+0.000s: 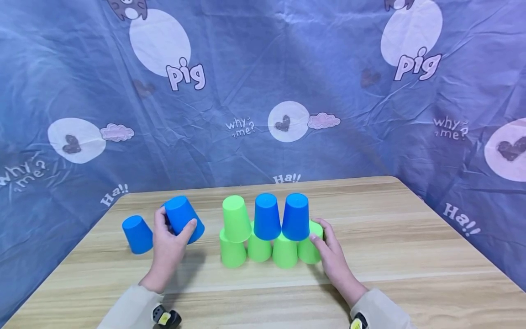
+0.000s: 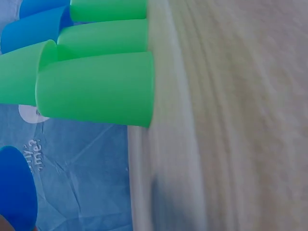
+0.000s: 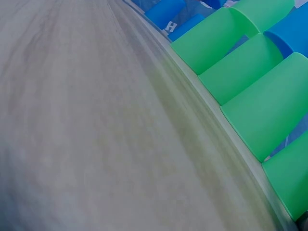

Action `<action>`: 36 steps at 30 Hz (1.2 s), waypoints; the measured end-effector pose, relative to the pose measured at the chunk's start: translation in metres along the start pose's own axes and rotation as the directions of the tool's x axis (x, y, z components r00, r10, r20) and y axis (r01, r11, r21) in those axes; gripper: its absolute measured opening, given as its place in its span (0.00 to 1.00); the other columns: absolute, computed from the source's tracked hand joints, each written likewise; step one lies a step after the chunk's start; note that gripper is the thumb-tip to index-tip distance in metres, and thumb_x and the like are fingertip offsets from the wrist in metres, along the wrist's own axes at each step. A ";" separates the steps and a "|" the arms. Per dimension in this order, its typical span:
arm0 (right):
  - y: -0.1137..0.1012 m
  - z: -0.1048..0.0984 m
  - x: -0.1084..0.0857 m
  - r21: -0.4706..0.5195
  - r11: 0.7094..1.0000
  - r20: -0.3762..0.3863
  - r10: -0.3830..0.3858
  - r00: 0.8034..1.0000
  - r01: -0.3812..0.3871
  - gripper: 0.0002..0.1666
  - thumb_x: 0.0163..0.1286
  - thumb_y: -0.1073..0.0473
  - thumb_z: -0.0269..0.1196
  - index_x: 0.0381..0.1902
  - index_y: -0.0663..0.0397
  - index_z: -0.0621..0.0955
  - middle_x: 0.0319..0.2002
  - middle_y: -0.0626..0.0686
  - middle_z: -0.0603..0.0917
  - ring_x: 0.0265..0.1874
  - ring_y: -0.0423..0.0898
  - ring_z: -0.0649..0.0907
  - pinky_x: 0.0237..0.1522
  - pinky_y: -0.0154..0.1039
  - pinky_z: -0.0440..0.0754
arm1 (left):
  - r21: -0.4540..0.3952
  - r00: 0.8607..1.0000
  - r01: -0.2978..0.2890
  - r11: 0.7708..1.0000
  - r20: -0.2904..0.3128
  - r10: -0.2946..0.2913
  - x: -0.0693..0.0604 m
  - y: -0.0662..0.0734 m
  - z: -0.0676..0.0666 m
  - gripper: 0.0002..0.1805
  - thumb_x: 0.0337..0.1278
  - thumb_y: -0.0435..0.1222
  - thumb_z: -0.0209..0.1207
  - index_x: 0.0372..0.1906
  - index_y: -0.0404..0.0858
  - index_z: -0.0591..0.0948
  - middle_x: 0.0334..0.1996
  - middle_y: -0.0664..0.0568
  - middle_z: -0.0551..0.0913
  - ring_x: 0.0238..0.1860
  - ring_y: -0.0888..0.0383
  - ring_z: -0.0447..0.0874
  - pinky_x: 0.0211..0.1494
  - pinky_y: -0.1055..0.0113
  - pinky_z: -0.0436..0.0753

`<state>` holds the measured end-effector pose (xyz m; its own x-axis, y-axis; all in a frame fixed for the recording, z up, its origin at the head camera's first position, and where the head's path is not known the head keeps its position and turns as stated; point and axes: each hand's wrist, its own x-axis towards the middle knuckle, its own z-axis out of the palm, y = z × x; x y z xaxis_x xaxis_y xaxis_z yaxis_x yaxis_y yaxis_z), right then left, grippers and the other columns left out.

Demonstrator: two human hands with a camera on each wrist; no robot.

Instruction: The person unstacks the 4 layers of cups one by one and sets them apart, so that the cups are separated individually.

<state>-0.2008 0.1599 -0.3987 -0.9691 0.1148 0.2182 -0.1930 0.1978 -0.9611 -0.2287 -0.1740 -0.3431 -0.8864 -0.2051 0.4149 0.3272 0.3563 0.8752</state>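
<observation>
My left hand grips a blue cup, raised off the table and tilted; the left wrist view has this cup at its lower left edge. Several upside-down green cups form a row, with a green cup and two blue cups standing on top. My right hand holds the row's rightmost green cup, thumb in front and fingers behind. The right wrist view catches the green row, but the right hand's grasp is not clear there.
Another blue cup stands upside down on the wooden table, left of my left hand. A blue edge shows behind the held cup, mostly hidden. A printed blue cloth hangs behind the table.
</observation>
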 end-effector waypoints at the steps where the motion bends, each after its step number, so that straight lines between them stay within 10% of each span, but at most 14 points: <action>1: 0.000 0.000 0.000 0.000 1.000 -0.001 -0.002 1.000 0.002 0.23 0.71 0.60 0.47 0.63 0.54 0.62 0.55 0.58 0.72 0.49 0.41 0.71 0.53 0.42 0.68 | 0.009 1.000 0.014 1.000 0.010 -0.014 0.000 -0.001 0.000 0.32 0.55 0.35 0.59 0.61 0.33 0.58 0.56 0.39 0.67 0.56 0.43 0.68 0.56 0.42 0.69; 12: 0.001 0.000 -0.001 0.000 1.000 -0.002 -0.013 1.000 0.013 0.23 0.72 0.60 0.47 0.63 0.54 0.62 0.55 0.58 0.72 0.48 0.41 0.71 0.53 0.43 0.68 | 0.094 0.958 0.170 0.981 0.218 -0.187 0.004 -0.011 -0.005 0.36 0.54 0.37 0.61 0.63 0.36 0.54 0.63 0.37 0.61 0.64 0.40 0.61 0.63 0.40 0.64; 24: 0.000 0.000 0.000 0.006 1.000 -0.002 -0.005 1.000 0.005 0.23 0.71 0.60 0.47 0.63 0.54 0.62 0.55 0.58 0.71 0.48 0.41 0.71 0.52 0.42 0.69 | 0.199 0.896 0.264 0.944 0.312 -0.316 0.007 -0.023 -0.014 0.42 0.52 0.37 0.63 0.65 0.34 0.50 0.65 0.31 0.58 0.66 0.35 0.55 0.64 0.38 0.60; 36: 0.001 0.000 0.000 0.000 1.000 -0.001 -0.005 1.000 0.005 0.23 0.71 0.60 0.47 0.63 0.54 0.62 0.55 0.58 0.71 0.49 0.43 0.71 0.52 0.42 0.68 | 0.175 0.883 0.285 0.942 0.335 -0.329 0.009 -0.033 -0.018 0.41 0.51 0.34 0.62 0.66 0.35 0.52 0.66 0.34 0.58 0.67 0.35 0.54 0.65 0.38 0.58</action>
<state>-0.2007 0.1597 -0.3999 -0.9680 0.1146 0.2231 -0.1977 0.1987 -0.9599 -0.2418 -0.2042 -0.3642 -1.0000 0.0073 -0.0052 -0.0015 0.4368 0.8996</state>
